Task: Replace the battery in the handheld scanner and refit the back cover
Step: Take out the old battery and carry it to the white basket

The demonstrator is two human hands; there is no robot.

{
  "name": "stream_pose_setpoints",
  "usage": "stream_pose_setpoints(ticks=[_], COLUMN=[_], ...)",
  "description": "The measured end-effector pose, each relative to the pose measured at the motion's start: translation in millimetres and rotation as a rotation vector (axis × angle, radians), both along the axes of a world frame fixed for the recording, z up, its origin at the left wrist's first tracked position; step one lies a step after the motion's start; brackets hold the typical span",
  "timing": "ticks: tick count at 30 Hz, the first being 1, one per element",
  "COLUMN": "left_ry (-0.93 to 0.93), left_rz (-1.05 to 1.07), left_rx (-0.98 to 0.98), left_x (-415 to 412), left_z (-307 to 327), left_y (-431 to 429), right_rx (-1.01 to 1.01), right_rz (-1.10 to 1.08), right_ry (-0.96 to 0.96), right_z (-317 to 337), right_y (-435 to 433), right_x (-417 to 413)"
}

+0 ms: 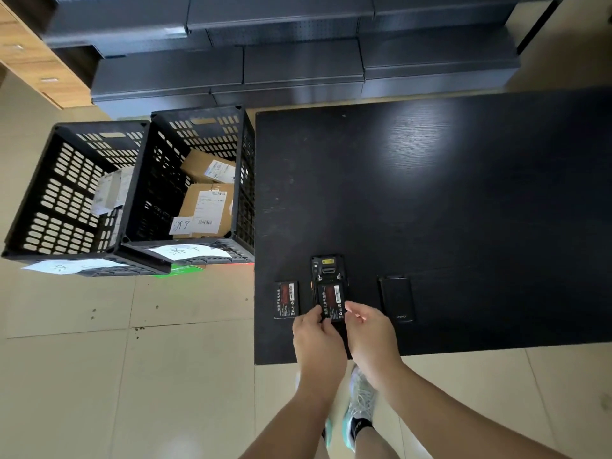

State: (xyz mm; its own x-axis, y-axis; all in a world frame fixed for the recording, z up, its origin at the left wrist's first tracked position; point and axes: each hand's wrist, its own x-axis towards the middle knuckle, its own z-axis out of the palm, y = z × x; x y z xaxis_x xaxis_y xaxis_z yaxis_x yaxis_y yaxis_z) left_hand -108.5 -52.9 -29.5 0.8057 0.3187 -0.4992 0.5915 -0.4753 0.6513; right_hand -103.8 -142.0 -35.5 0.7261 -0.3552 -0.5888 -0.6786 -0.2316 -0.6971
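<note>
The handheld scanner (328, 268) lies face down near the front of the black table (430, 210), its back open. A black battery with a red label (331, 298) sits in its bay. My left hand (316, 339) pinches the near end of that battery with thumb and fingers. My right hand (369, 329) is beside it at the scanner's near right corner, fingers curled, thumb tip close to the battery's edge. A second battery (286, 299) lies flat to the left of the scanner. The black back cover (397, 298) lies to the right.
Two black slotted crates (139, 193) stand on the floor left of the table; the nearer one holds cardboard parcels (207, 207). Dark metal shelving parts (298, 61) are stacked behind the table. My shoe (359, 402) shows below the table's front edge.
</note>
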Motion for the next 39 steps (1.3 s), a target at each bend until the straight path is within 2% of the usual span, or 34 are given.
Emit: stream_pose_setpoints(ticks=[5,14,18,28,34,39], left_ry=[0.070,0.123,0.142,0.139,0.105,0.047], left_rz=[0.215,0.343,0.355,0.407,0.384,0.313], left_rx=[-0.131,-0.178,-0.186,-0.298,-0.377,-0.475], left_x=[10,21,23,24,28,36], left_z=[10,11,10,20,53,105], left_y=[-2,1,2,7,7,11], right_rx=[0.100,0.102,0.104,0.275,0.301,0.344], right_rz=[-0.091,-0.094,-0.095,-0.192,-0.198,-0.213], right_ry=[0.070,0.049,0.048,0.086,0.017,-0.073], right_z=[5,7,6,10,48,96], right_y=[-1,0,-3,-6,-9,-11], right_x=[7,8,13,14,18,20])
